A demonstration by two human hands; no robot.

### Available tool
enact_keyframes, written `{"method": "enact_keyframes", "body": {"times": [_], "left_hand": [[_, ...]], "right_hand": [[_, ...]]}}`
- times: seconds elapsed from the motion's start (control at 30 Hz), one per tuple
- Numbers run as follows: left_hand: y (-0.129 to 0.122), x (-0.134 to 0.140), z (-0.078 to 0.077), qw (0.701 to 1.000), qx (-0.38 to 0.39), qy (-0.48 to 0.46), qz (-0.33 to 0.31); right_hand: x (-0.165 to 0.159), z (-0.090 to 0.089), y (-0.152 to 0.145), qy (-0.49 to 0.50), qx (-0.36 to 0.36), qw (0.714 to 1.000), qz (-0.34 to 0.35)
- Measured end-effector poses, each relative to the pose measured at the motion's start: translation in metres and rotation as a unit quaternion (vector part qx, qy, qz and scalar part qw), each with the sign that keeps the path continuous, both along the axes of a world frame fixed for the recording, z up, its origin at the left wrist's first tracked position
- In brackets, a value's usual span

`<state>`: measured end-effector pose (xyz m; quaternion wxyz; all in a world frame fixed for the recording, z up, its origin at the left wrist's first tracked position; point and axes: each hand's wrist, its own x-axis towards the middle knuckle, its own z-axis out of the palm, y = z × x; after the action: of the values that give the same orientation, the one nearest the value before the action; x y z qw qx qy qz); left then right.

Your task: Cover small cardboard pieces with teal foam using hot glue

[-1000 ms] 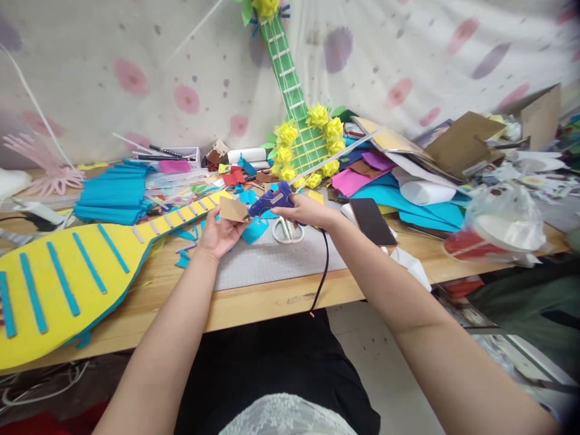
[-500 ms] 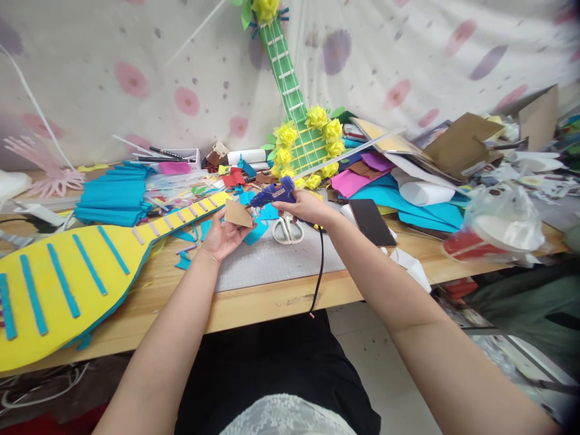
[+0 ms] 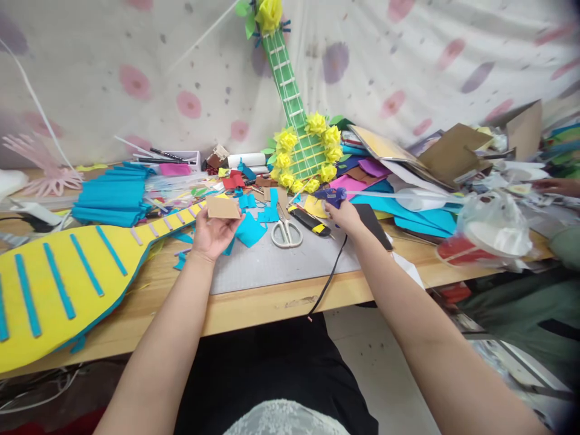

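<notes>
Markings: any print on the glue gun or the red-and-white tub is too small or blurred for us to read.

Card piece, one: tan, flat, four-sided, plain-faced; we find it raised in the left hand, gripped between thumb and fingers above the upturned palm, near the slim end of the yellow lute.

Glue gun, one: blue-violet, nozzle to the left, well apart from the card piece; the right hand is wrapped around its grip. A pale stick juts from its back; a black cord runs from below the hand over the table's front edge.

Scissors, one pair: pale-handled, lying on the grey mat between the two hands.

Cutter, one: black and yellow, just beside the scissors.

Dark slab, one: flat, partly behind the right forearm.

Yellow lute, one: we count five blue strips on its body, the leftmost cut by the view's edge.

Green guitar, one: leaning before a flower-patterned curtain; five white bars on the neck, about nine yellow flowers around the body, one at the top.

Co-worker's hand, one: at the right edge; we cannot tell what it holds
</notes>
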<state>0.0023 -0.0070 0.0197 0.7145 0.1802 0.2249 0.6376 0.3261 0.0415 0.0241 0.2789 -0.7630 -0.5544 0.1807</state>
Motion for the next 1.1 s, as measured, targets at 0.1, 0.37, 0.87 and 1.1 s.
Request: {"method": "enact_keyframes", "body": {"times": [0.1, 0.37, 0.87, 1.1], "left_hand": [[0.0, -0.002, 0.003, 1.0, -0.01, -0.013, 0.025], [0.004, -0.007, 0.001, 0.998, -0.019, 0.0, 0.051], [-0.007, 0.002, 0.002, 0.996, -0.02, 0.023, -0.089], [-0.006, 0.005, -0.003, 0.998, -0.009, 0.024, -0.057]], "right_hand": [[-0.001, -0.01, -0.003, -0.052, -0.019, 0.998, -0.009], [-0.006, -0.015, -0.012, -0.12, -0.035, 0.992, 0.035], [-0.1, 0.03, -0.04, 0.174, 0.06, 0.916, 0.356], [-0.167, 0.017, -0.034, 0.289, 0.154, 0.85, 0.413]]}}
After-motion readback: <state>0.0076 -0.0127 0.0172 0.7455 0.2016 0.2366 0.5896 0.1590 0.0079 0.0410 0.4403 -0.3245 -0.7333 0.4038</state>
